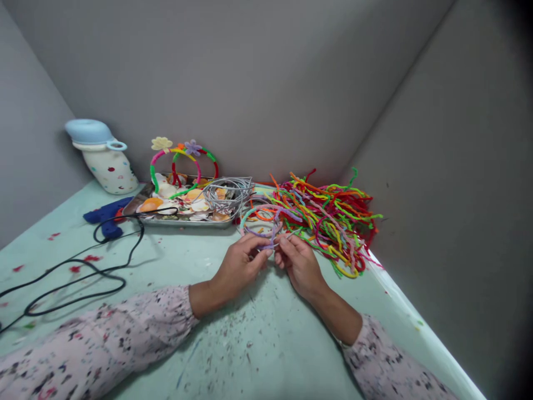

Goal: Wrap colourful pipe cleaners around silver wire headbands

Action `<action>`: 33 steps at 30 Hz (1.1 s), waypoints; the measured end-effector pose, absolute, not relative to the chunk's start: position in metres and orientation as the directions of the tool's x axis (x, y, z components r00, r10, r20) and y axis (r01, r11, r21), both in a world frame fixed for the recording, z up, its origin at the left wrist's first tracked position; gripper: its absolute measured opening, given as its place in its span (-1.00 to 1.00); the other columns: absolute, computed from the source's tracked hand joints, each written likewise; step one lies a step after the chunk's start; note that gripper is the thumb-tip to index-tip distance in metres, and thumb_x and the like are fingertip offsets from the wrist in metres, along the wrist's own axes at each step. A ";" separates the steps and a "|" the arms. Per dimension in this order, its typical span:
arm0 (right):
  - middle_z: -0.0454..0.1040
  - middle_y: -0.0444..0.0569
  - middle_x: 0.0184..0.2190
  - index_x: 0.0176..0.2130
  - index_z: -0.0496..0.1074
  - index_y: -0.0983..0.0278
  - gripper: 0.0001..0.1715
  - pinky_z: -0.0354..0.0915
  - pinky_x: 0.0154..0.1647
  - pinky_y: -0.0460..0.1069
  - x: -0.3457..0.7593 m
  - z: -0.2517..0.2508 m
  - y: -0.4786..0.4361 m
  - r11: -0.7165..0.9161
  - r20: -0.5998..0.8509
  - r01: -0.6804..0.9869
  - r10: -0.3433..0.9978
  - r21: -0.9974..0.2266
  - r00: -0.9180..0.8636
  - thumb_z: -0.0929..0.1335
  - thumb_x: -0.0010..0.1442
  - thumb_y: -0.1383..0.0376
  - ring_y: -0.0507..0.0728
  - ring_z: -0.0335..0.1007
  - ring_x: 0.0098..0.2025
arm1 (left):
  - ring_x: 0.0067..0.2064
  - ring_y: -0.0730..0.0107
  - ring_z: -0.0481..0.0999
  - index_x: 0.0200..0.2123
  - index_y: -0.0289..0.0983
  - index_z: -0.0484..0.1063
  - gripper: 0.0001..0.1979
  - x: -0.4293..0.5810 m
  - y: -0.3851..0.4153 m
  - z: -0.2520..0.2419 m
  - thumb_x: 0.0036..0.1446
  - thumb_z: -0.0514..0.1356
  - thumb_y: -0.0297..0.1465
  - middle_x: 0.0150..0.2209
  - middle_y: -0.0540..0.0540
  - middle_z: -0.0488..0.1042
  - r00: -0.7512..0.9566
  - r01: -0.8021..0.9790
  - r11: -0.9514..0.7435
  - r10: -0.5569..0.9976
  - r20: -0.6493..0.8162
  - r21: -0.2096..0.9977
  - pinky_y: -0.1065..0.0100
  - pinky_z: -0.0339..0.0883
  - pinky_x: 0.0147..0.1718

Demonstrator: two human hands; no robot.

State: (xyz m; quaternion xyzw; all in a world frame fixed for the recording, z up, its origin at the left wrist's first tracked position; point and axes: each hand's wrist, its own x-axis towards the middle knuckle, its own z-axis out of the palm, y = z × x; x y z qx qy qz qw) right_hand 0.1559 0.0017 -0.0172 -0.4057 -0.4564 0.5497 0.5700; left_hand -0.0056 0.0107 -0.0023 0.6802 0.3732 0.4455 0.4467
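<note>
My left hand (pixel 241 261) pinches the near side of a wire hoop wrapped in mint, pink and purple pipe cleaner (pixel 249 213), with a purple stretch at its fingertips. Close beside it, my right hand (pixel 302 266) has its thumb and fingers pressed together at a thin pale grey strand by the hoop. Whether that strand is bare wire or pipe cleaner is too small to tell. Both hands are just above the pale green table (pixel 266 333), and the fingers partly hide the join. Behind them spreads a pile of bright, loose pipe cleaners (pixel 333 216).
A metal tray (pixel 187 224) holds shells and a coil of grey wire (pixel 227 191). Two flower-topped pipe-cleaner hoops (pixel 183 151) stand in it. Left are a blue glue gun (pixel 102 215), a black cable (pixel 116 274) and a blue-lidded bottle (pixel 110 172). Grey walls enclose the table.
</note>
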 end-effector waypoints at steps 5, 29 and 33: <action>0.41 -0.17 -0.57 -0.36 0.45 0.26 -0.68 0.16 -0.56 -0.13 0.156 -0.020 0.002 0.062 0.068 -0.212 0.997 -0.975 -0.022 0.40 0.17 0.05 -0.03 0.24 -0.57 | -0.53 0.52 0.39 -0.23 -0.27 0.52 -0.83 -0.004 0.009 0.002 0.16 0.19 -0.35 -0.37 -0.05 0.46 0.322 0.045 -0.261 0.918 0.233 0.964 0.45 0.27 -0.53; 0.36 -0.18 -0.66 -0.47 0.38 0.26 -0.58 0.13 -0.62 -0.12 0.154 -0.017 0.000 0.079 0.077 -0.074 0.997 -0.994 0.032 0.36 0.20 0.00 -0.03 0.19 -0.65 | -0.56 0.52 0.35 -0.30 -0.28 0.45 -0.90 -0.004 0.009 0.007 0.14 0.19 -0.38 -0.49 0.02 0.43 0.268 0.052 -0.216 0.944 0.195 0.975 0.44 0.21 -0.54; 0.34 -0.20 -0.63 -0.43 0.39 0.24 -0.66 0.16 -0.62 -0.11 0.151 -0.011 -0.005 0.192 0.196 0.038 0.963 -0.981 0.186 0.39 0.18 0.04 -0.02 0.22 -0.63 | -0.54 0.50 0.35 -0.29 -0.27 0.47 -0.90 -0.006 0.010 0.007 0.15 0.17 -0.40 -0.49 0.02 0.42 0.269 0.119 -0.246 0.941 0.208 0.962 0.44 0.21 -0.51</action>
